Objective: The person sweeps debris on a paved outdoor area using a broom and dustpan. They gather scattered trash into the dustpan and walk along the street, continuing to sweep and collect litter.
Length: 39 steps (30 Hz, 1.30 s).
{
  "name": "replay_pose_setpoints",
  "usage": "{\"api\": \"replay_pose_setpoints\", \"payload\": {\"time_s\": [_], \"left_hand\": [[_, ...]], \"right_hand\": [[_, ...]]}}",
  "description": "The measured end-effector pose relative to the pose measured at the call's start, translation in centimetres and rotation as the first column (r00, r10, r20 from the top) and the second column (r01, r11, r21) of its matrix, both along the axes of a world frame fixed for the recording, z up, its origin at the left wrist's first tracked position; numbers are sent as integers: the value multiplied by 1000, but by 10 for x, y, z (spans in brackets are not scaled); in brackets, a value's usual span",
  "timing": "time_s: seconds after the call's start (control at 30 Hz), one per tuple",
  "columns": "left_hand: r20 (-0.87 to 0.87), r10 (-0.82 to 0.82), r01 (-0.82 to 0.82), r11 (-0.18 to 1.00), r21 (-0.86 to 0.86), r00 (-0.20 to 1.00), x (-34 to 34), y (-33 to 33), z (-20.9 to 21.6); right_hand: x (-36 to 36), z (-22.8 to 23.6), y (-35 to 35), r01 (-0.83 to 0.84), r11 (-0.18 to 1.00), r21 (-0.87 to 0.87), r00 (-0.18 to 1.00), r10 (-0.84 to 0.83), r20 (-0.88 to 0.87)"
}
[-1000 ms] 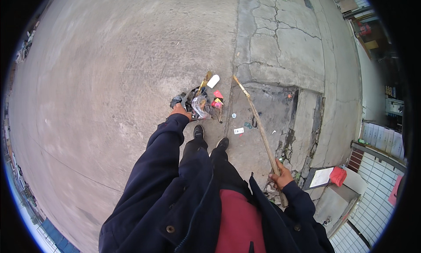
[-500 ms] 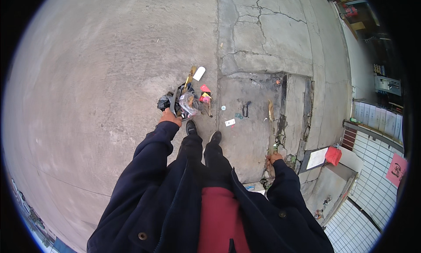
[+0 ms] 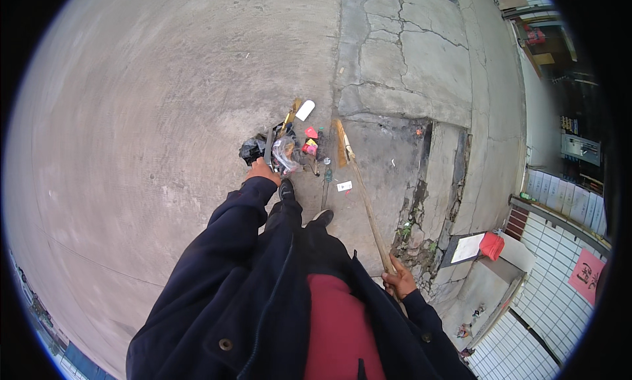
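Note:
My right hand is closed around the wooden stick of a broom, low on the right. The broom's tan head rests on the concrete just right of the litter. On the left, my left hand is closed at the near end of a grey strip-like handle; what it belongs to is mostly hidden by litter. Around it are a black plastic bag, a clear plastic wrapper and red and yellow scraps. A white rounded piece lies beyond them. Green bits lie near my shoe.
A small white card lies ahead of my right shoe. Broken concrete with weeds runs along the right. Further right are a red cloth-like item, a white tiled wall and a shelf area behind it.
The broom has swung left, from the broken edge to beside the litter. My right hand has drawn nearer to me. Dark and green bits have shifted left; my left hand has barely moved.

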<state>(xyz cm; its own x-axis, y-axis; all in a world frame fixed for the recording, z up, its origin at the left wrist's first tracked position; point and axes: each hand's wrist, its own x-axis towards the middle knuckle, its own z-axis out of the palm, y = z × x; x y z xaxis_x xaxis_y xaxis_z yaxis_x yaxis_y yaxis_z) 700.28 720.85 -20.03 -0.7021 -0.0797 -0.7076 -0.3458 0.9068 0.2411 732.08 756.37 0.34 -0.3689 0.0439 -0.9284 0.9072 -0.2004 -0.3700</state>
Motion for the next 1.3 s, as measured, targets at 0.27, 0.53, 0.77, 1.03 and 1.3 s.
{"api": "replay_pose_setpoints", "payload": {"time_s": [0.27, 0.53, 0.77, 1.03, 1.3], "left_hand": [[-15, 10, -10, 1000, 24, 1000, -1, 1, 10], [-19, 11, -10, 999, 41, 1000, 1, -1, 10], [-4, 2, -2, 1000, 25, 1000, 0, -1, 7], [15, -7, 7, 1000, -8, 1000, -1, -1, 3], [-19, 20, -19, 999, 35, 1000, 1, -3, 1]], "right_hand": [[82, -87, -18, -444, 686, 576, 823, 566, -40], [-43, -73, -84, 510, 815, -275, 850, -429, 306], [2, 7, -43, 531, 705, -470, 838, -518, 171], [11, -55, -54, -263, 940, 216, 964, 248, 96], [-107, -46, -93, 314, 887, -337, 949, -280, 147]]}}
